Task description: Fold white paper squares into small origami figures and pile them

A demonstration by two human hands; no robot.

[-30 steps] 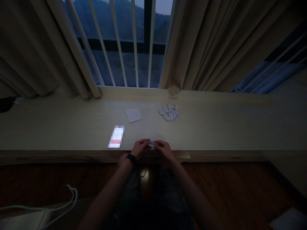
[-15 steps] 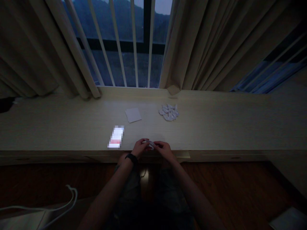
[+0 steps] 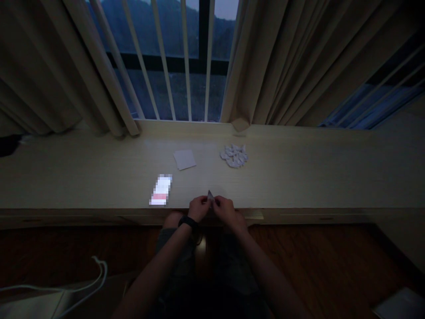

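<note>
Close together at the front edge of the pale sill top [image 3: 299, 177], my two hands pinch a small piece of folded paper [image 3: 210, 195]. Its pointed tip sticks up between the fingers; the lower part is hidden. My left hand [image 3: 199, 208], with a dark band on the wrist, grips it from the left. From the right, my right hand [image 3: 225, 209] has its fingers closed on the same paper. Beyond them lies a short stack of square white paper sheets [image 3: 185, 159]. A pile of small folded paper pieces [image 3: 234, 156] rests to the right of that stack.
A lit phone [image 3: 161, 190], its screen blurred out, lies left of my hands. Curtains [image 3: 265, 66] hang at the back beside a barred window [image 3: 169, 66]. A white cord [image 3: 99, 270] loops at the lower left. Drawer fronts run below the top's edge.
The paper has turned from lying flat and wide between my fingers to a narrow upright point. My hands have drawn closer together around it. The stack, pile and phone have stayed put.
</note>
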